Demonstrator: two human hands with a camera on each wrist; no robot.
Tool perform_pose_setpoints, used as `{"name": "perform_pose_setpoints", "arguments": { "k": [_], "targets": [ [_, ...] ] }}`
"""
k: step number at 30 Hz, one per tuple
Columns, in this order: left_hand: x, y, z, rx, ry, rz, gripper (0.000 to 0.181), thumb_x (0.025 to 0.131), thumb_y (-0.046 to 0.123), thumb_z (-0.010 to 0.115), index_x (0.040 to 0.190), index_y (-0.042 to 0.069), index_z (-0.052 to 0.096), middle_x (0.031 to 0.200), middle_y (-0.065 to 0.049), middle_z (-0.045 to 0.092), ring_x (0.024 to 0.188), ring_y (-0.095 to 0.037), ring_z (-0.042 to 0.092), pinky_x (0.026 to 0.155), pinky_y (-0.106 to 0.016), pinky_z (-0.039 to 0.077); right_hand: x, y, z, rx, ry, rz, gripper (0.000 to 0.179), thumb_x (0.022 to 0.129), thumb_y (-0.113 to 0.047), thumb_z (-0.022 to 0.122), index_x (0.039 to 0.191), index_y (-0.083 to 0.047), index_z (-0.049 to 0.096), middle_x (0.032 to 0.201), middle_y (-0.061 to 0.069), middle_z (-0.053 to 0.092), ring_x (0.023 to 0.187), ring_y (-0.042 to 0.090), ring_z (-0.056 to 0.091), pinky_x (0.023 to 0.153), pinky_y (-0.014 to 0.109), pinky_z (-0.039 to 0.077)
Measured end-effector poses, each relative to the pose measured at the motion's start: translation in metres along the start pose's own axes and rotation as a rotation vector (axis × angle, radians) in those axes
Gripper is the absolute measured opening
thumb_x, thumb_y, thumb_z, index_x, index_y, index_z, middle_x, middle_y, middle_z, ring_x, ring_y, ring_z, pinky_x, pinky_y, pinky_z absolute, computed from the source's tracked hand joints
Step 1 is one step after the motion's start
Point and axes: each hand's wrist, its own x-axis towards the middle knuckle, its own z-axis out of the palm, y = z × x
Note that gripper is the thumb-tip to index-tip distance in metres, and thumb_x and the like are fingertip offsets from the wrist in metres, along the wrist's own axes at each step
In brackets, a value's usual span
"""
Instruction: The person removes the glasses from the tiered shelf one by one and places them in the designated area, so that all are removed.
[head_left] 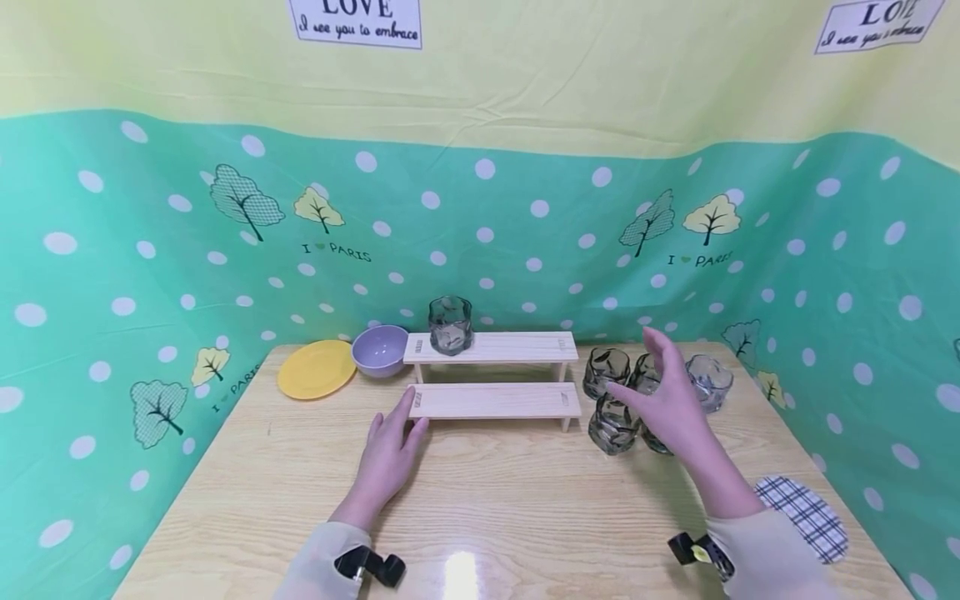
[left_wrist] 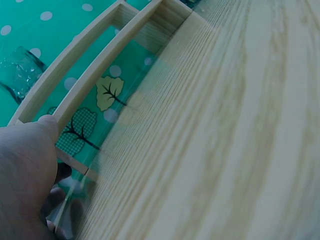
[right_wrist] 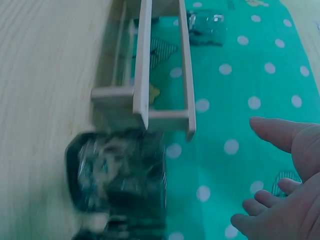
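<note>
My left hand [head_left: 388,450] rests at the left end of a two-step wooden shelf [head_left: 495,402], thumb by the lower board's front corner and fingers along its end. In the left wrist view the thumb [left_wrist: 47,122] touches the board's edge. A dark faceted glass [head_left: 451,327] stands on the upper board's left part. My right hand [head_left: 667,400] hovers over a cluster of similar glasses right of the shelf, thumb and fingers spread apart and holding nothing. A front glass [head_left: 613,427] and a rear glass [head_left: 606,372] show beside it; others are partly hidden behind the hand.
A paler clear glass [head_left: 709,382] stands at the far right. Left of the shelf are a purple bowl [head_left: 380,350] and a yellow plate [head_left: 317,369]. A checked round mat [head_left: 802,517] lies by my right forearm. Green dotted cloth [head_left: 510,242] hangs behind and at both sides.
</note>
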Motion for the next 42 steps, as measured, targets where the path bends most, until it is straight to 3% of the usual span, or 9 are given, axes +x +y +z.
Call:
{"name": "perform_pose_setpoints", "arguments": {
  "k": [13,20,31,42],
  "targets": [
    [0.001,-0.002,0.001,-0.002,0.002,-0.002,0.068,0.117,0.032,0.057,0.175,0.008,0.030,0.170,-0.021,0.044,0.157,-0.041,0.043,0.136,-0.062,0.008,0.029,-0.027,0.051,0.125,-0.105,-0.025,0.113,0.094,-0.029,0.092,0.177,-0.017,0.017,0.180,0.011,0.025,0.166,0.035,0.024,0.135,0.056,0.022],
    [0.000,-0.002,0.002,-0.001,0.007,0.006,0.068,0.117,0.032,0.058,0.175,0.008,0.031,0.170,-0.020,0.044,0.156,-0.041,0.044,0.136,-0.064,0.009,0.032,-0.039,0.083,0.208,-0.155,-0.041,0.112,0.093,-0.025,0.093,0.177,-0.017,0.020,0.179,0.010,0.028,0.165,0.033,0.027,0.136,0.048,0.023],
    [-0.002,0.000,0.002,-0.004,0.010,0.008,0.067,0.117,0.028,0.059,0.174,0.005,0.032,0.170,-0.020,0.046,0.155,-0.042,0.046,0.135,-0.064,0.010,0.045,-0.055,0.127,0.375,-0.214,-0.071,0.111,0.090,-0.021,0.095,0.176,-0.020,0.024,0.174,0.007,0.036,0.161,0.028,0.036,0.133,0.043,0.033],
    [-0.001,0.000,0.000,0.005,0.006,0.003,0.067,0.117,0.030,0.058,0.174,0.007,0.031,0.170,-0.020,0.045,0.155,-0.042,0.046,0.136,-0.063,0.009,0.070,-0.066,0.161,0.359,-0.223,-0.117,0.109,0.091,-0.022,0.095,0.175,-0.014,0.026,0.170,0.012,0.042,0.156,0.030,0.042,0.131,0.040,0.036]
  ]
}}
